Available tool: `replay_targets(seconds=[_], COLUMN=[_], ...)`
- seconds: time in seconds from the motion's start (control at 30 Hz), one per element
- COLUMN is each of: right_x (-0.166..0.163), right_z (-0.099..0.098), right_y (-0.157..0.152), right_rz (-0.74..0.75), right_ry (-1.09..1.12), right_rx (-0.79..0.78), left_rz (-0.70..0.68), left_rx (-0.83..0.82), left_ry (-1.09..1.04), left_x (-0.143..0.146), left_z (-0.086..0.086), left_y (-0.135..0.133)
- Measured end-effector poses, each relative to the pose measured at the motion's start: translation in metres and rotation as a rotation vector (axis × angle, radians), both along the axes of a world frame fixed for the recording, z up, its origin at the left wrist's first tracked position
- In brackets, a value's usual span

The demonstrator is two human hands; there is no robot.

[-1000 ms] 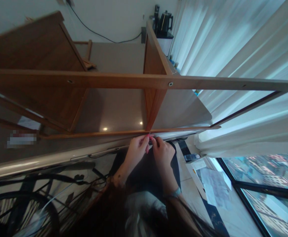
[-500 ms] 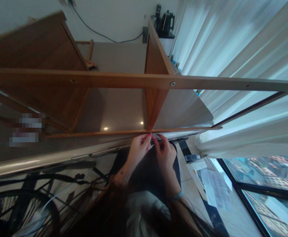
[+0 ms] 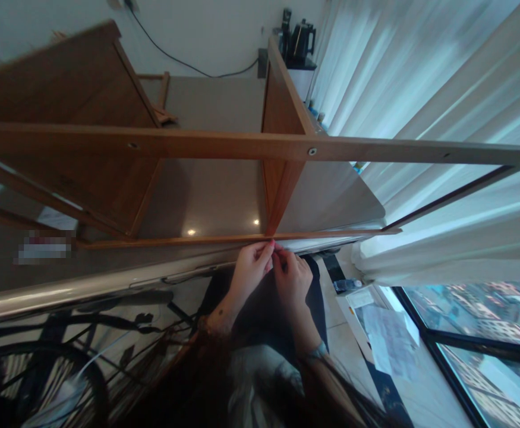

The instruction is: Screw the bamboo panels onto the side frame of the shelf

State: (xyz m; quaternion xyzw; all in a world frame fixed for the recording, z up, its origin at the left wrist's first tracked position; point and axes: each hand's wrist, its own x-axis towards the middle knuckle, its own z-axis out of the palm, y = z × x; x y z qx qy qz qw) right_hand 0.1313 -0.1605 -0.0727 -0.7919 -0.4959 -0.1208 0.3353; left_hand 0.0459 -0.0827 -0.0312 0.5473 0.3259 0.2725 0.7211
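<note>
A wooden frame with shelf boards lies on its side on a table. At its near lower rail (image 3: 206,240), my left hand (image 3: 251,267) is closed in a pinch, fingertips against the wood where the shelf board (image 3: 283,196) meets it. Right beside it, my right hand (image 3: 293,276) is also pinched, its fingertips close to the same joint. Whatever the fingers hold is too small or hidden to make out. Above the hands runs the upper rail (image 3: 224,144), with a round metal fastener (image 3: 312,152) set in it.
The grey tabletop (image 3: 215,196) has a rounded right corner. A second wooden panel (image 3: 63,89) leans at the left. A black kettle (image 3: 303,41) stands at the back by the white curtain (image 3: 402,89). A bicycle wheel (image 3: 94,380) is at the lower left, a window (image 3: 487,321) at the right.
My right hand's fingers have closed in and its hand has shifted slightly left, toward the joint. My left hand has stayed in place. The wooden frame has not moved.
</note>
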Motion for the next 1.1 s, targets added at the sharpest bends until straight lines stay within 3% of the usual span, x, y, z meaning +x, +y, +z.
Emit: replay_targets(seconds=[0.37, 0.57, 0.9, 1.0, 1.1], right_x=[-0.006, -0.020, -0.033, -0.032, -0.025], right_z=[0.004, 0.009, 0.026, 0.029, 0.027], right_y=[0.002, 0.007, 0.020, 0.020, 0.015], right_rz=[0.018, 0.076, 0.210, 0.221, 0.136], right_ry=[0.203, 0.760, 1.282, 1.296, 0.994], right_rx=[-0.016, 0.056, 0.219, 0.208, 0.142], left_rz=[0.019, 0.004, 0.007, 0.008, 0.004], left_rx=[0.216, 0.359, 0.654, 0.706, 0.751], left_ry=[0.154, 0.312, 0.595, 0.633, 0.694], left_x=[-0.021, -0.037, -0.042, -0.043, -0.042], left_z=[-0.005, -0.006, 0.002, 0.012, 0.029], left_y=[0.002, -0.001, 0.006, 0.009, 0.012])
